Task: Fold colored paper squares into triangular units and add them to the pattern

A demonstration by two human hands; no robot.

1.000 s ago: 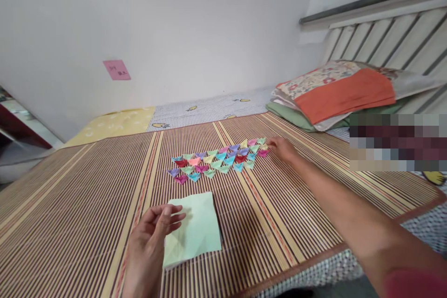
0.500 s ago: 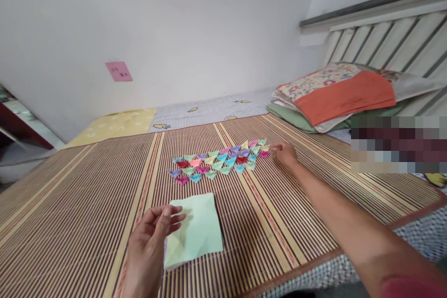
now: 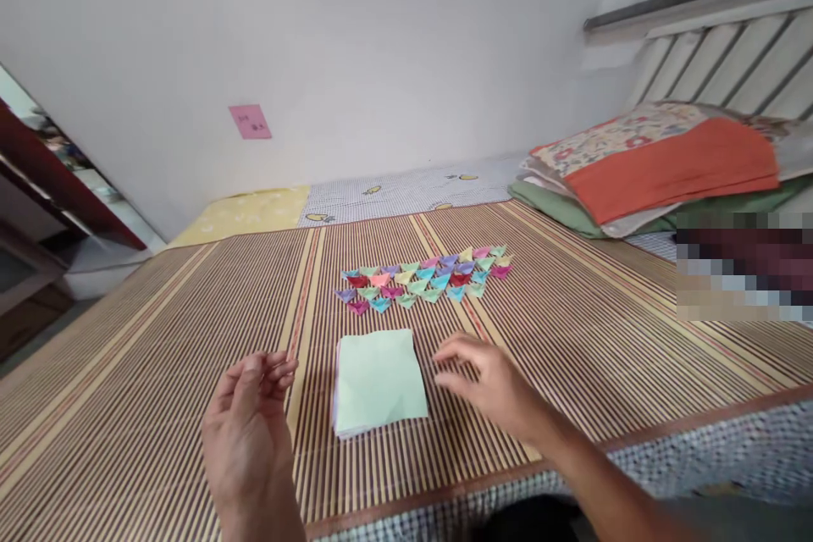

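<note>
A stack of coloured paper sheets, pale green on top, lies on a striped bamboo mat between my two hands. My left hand hovers to the left of the stack, fingers loosely curled and apart, holding nothing. On the other side, my right hand is just off the stack's right edge, thumb and fingers parted with nothing between them. Beyond the stack, several small folded paper pieces in green, blue, purple, red, pink and yellow sit in rows.
Folded bedding with an orange band is piled at the back right, near a white slatted headboard. A pink note is stuck to the white wall. Checked cloth and yellow cloth line the mat's far edge.
My right hand has drawn back from the right end of the folded pieces to beside the stack. My left hand has moved left, off the stack. The view has shifted slightly left.
</note>
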